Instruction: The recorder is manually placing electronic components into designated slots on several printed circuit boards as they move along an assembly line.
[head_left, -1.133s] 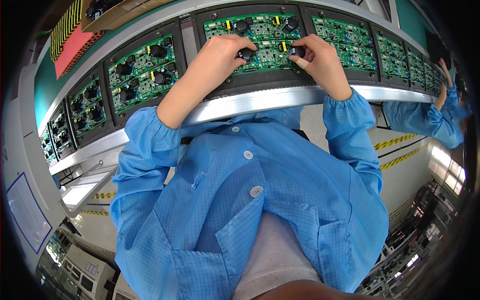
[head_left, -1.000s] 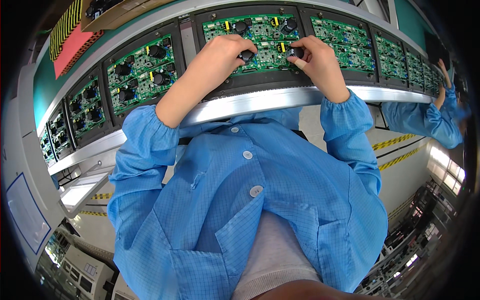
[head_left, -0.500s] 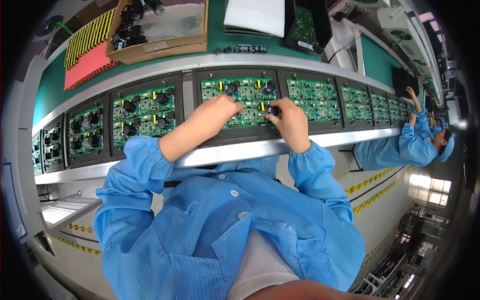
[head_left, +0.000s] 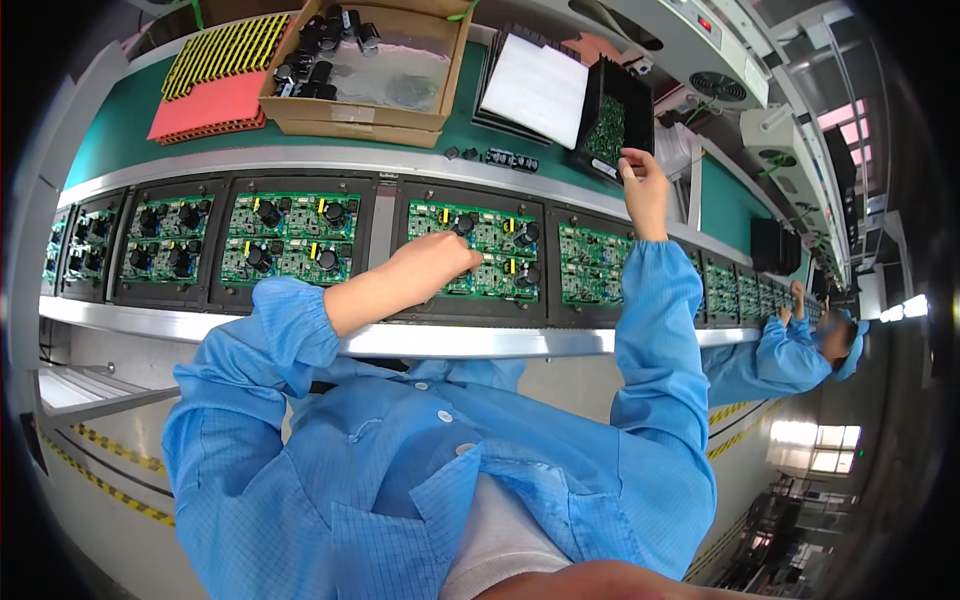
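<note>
In front of me lies a green circuit board panel (head_left: pixel 490 272) in a dark carrier, fitted with black cylindrical capacitors (head_left: pixel 526 234) and yellow parts. My left hand (head_left: pixel 432 268) is over the left part of this panel, fingertips drawn together and pointing down at it. Whatever they pinch is hidden behind the hand. My right hand (head_left: pixel 646 188) is raised past the rail, beside the near right edge of a black bin (head_left: pixel 640 128) of small green parts (head_left: pixel 607 132). Its fingers are slightly bent and apart from the thumb, with nothing visible in them.
Behind the line stand a cardboard box (head_left: pixel 358 122) with black capacitors, red trays (head_left: pixel 205 118), and a white sheet (head_left: pixel 535 88). Several loose capacitors (head_left: pixel 512 160) lie near the rail. More carriers (head_left: pixel 165 240) run left and right. A co-worker (head_left: pixel 790 350) sits far right.
My right hand has left a capacitor on the panel and moved up and right to the black bin. My left hand stays over the panel. The view has shifted.
</note>
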